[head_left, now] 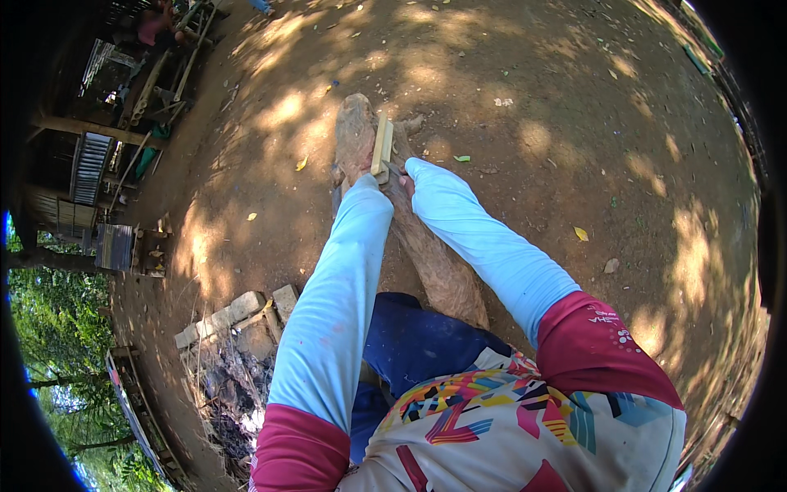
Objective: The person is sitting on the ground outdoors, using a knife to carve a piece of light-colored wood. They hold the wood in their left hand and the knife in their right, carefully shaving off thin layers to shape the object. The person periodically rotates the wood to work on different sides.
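A rough brown log (438,266) lies on the ground before me, running from beside my legs up to my hands. At its far end stands a thick, rounded stump-like piece of wood (355,127). A pale, straight-edged strip of wood (382,141) rests against it, tilted, between my two wrists. My left hand (365,170) is at the near end of the strip; sleeve and wood hide most of its fingers. My right hand (406,184) is close beside the strip's lower end, fingers bent and partly hidden. What it grips cannot be made out.
Stone blocks (246,306) edge a heap of ash and charred sticks (234,373) at my lower left. A shed with corrugated sheets (88,170) and bamboo poles stands at far left, with a person (156,29) near it. Dirt ground (533,221) with scattered leaves surrounds me.
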A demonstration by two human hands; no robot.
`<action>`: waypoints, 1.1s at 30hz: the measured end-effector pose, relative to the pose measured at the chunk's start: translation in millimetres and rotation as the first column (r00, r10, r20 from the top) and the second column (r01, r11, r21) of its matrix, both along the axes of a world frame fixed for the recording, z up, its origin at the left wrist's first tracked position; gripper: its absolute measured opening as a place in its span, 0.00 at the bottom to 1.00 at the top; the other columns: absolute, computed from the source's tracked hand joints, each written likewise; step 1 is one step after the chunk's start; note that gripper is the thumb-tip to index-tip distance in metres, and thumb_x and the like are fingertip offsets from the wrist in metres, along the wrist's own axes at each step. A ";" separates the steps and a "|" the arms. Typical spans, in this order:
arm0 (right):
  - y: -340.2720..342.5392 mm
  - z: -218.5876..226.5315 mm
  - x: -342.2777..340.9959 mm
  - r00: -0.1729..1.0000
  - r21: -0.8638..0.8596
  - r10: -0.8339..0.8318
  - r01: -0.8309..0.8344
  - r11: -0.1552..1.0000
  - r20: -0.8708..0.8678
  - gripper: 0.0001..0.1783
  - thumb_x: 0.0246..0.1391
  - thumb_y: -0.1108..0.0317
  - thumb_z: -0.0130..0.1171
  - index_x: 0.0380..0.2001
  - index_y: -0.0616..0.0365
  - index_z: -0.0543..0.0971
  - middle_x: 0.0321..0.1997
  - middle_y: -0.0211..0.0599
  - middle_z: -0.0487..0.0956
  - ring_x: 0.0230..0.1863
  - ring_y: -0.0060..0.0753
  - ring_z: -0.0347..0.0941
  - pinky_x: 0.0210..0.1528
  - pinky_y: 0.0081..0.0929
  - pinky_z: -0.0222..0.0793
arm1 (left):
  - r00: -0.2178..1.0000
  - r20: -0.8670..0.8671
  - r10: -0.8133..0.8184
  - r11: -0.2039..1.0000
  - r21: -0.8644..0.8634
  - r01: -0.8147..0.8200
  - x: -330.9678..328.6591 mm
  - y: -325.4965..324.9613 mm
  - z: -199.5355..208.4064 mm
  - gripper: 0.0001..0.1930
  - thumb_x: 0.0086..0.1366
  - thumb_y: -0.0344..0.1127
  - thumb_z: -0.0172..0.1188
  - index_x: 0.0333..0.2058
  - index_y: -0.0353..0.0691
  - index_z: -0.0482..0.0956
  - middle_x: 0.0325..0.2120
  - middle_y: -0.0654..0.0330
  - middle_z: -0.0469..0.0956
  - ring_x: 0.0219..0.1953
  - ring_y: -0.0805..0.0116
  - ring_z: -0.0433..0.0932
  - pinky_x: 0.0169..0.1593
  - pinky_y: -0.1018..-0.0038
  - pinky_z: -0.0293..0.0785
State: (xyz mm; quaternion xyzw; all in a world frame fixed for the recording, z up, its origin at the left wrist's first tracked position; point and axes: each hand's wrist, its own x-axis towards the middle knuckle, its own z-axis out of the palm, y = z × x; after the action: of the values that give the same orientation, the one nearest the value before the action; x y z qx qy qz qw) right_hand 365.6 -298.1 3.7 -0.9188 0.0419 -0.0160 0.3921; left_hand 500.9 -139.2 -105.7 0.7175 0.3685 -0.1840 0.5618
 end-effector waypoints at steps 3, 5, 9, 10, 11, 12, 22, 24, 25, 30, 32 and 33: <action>-9.1 2.6 1.1 0.999 -0.028 -0.019 0.018 0.999 -0.033 0.11 0.63 0.61 0.51 0.36 0.59 0.72 0.34 0.56 0.76 0.37 0.62 0.73 0.40 0.50 0.66 | 0.785 -0.217 -0.581 0.634 0.484 0.603 -33.6 -21.8 56.6 0.22 0.69 0.45 0.43 0.54 0.41 0.75 0.53 0.49 0.76 0.55 0.51 0.74 0.58 0.66 0.69; -2.2 -0.6 5.2 1.000 -0.019 -0.004 0.004 1.000 -0.012 0.11 0.63 0.62 0.52 0.36 0.59 0.72 0.34 0.56 0.76 0.37 0.62 0.73 0.40 0.50 0.66 | 0.864 -0.164 -0.476 0.763 0.412 0.499 -13.9 -3.7 20.3 0.23 0.69 0.47 0.44 0.54 0.41 0.75 0.53 0.49 0.76 0.54 0.52 0.74 0.57 0.67 0.68; -2.6 -8.7 5.3 0.999 -0.022 -0.034 0.034 0.999 0.019 0.10 0.62 0.62 0.52 0.35 0.59 0.72 0.34 0.55 0.76 0.37 0.61 0.73 0.41 0.50 0.66 | 0.969 -0.117 -0.218 0.950 0.202 0.238 13.4 2.2 -17.1 0.25 0.69 0.52 0.49 0.54 0.39 0.76 0.48 0.52 0.77 0.48 0.60 0.74 0.51 0.70 0.69; -1.9 -9.0 6.0 0.999 -0.024 -0.036 0.036 0.999 0.010 0.10 0.62 0.62 0.52 0.35 0.58 0.72 0.35 0.55 0.76 0.38 0.60 0.73 0.41 0.50 0.66 | 0.983 -0.115 -0.144 0.976 0.146 0.160 18.1 3.6 -19.1 0.26 0.68 0.53 0.50 0.54 0.38 0.76 0.47 0.53 0.77 0.46 0.63 0.74 0.49 0.71 0.70; -0.6 -9.4 7.0 0.999 -0.026 -0.037 0.037 0.999 0.000 0.10 0.62 0.62 0.51 0.35 0.58 0.72 0.35 0.54 0.76 0.39 0.60 0.73 0.42 0.49 0.66 | 0.991 -0.117 -0.067 0.993 0.091 0.078 23.0 5.4 -20.7 0.27 0.68 0.54 0.51 0.54 0.38 0.76 0.45 0.54 0.77 0.44 0.65 0.74 0.48 0.71 0.70; 1.9 -11.1 10.1 0.999 -0.017 -0.046 0.045 0.999 -0.015 0.09 0.62 0.63 0.51 0.35 0.58 0.72 0.35 0.54 0.76 0.38 0.59 0.73 0.42 0.49 0.66 | 0.988 -0.141 -0.055 0.988 0.133 0.074 28.4 8.1 -21.5 0.25 0.68 0.53 0.51 0.53 0.39 0.77 0.45 0.55 0.77 0.44 0.65 0.74 0.48 0.71 0.70; -9.8 -0.7 14.2 0.994 0.027 -0.045 0.048 0.998 -0.104 0.09 0.62 0.63 0.53 0.38 0.58 0.73 0.36 0.55 0.78 0.38 0.62 0.73 0.43 0.49 0.67 | 0.488 -0.482 -0.728 0.070 0.655 0.752 -30.1 -16.1 81.0 0.22 0.65 0.37 0.57 0.58 0.46 0.71 0.53 0.52 0.77 0.53 0.56 0.77 0.55 0.64 0.72; -5.4 -3.8 10.9 0.994 0.002 -0.039 0.040 0.999 -0.104 0.10 0.62 0.63 0.53 0.38 0.58 0.73 0.37 0.55 0.78 0.39 0.62 0.73 0.43 0.49 0.67 | 0.478 -0.498 -0.724 0.047 0.655 0.754 -32.1 -16.1 81.9 0.23 0.64 0.36 0.59 0.58 0.46 0.71 0.54 0.52 0.76 0.54 0.54 0.77 0.56 0.63 0.72; -3.5 -8.7 9.7 0.997 0.000 -0.043 0.043 0.999 -0.067 0.10 0.62 0.63 0.53 0.38 0.58 0.73 0.38 0.55 0.78 0.40 0.62 0.74 0.44 0.49 0.67 | 0.479 -0.505 -0.718 0.042 0.655 0.754 -30.7 -17.4 79.4 0.24 0.63 0.36 0.60 0.58 0.46 0.71 0.54 0.52 0.76 0.54 0.54 0.77 0.55 0.62 0.73; -2.3 -6.3 7.8 0.997 0.000 -0.059 0.060 0.998 -0.055 0.09 0.61 0.64 0.54 0.38 0.59 0.73 0.39 0.54 0.79 0.43 0.61 0.74 0.45 0.48 0.68 | 0.682 -0.408 -0.607 0.360 0.624 0.694 -14.9 -19.5 58.8 0.23 0.63 0.40 0.61 0.56 0.45 0.73 0.52 0.51 0.77 0.51 0.55 0.78 0.53 0.64 0.72; 4.5 -5.3 13.7 0.996 -0.009 -0.036 0.035 0.999 -0.076 0.09 0.61 0.64 0.54 0.38 0.59 0.73 0.39 0.54 0.79 0.42 0.60 0.74 0.45 0.47 0.68 | 0.895 -0.264 -0.360 0.747 0.493 0.446 1.5 -0.4 33.4 0.23 0.63 0.42 0.60 0.57 0.45 0.74 0.50 0.51 0.78 0.48 0.57 0.79 0.52 0.65 0.72; 6.2 -6.7 15.2 0.996 0.001 -0.036 0.036 0.999 -0.079 0.09 0.61 0.64 0.54 0.37 0.59 0.73 0.39 0.54 0.79 0.41 0.60 0.74 0.45 0.47 0.68 | 0.943 -0.220 -0.249 0.845 0.428 0.322 3.6 1.8 29.6 0.23 0.64 0.44 0.59 0.57 0.45 0.74 0.49 0.52 0.78 0.47 0.59 0.79 0.51 0.66 0.72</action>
State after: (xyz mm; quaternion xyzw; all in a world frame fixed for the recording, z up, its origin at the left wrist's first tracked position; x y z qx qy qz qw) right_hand 380.7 -291.9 -3.0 -0.9173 0.0739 0.0134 0.3910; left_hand 504.5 -137.4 -76.1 0.8596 0.3330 -0.2292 0.3125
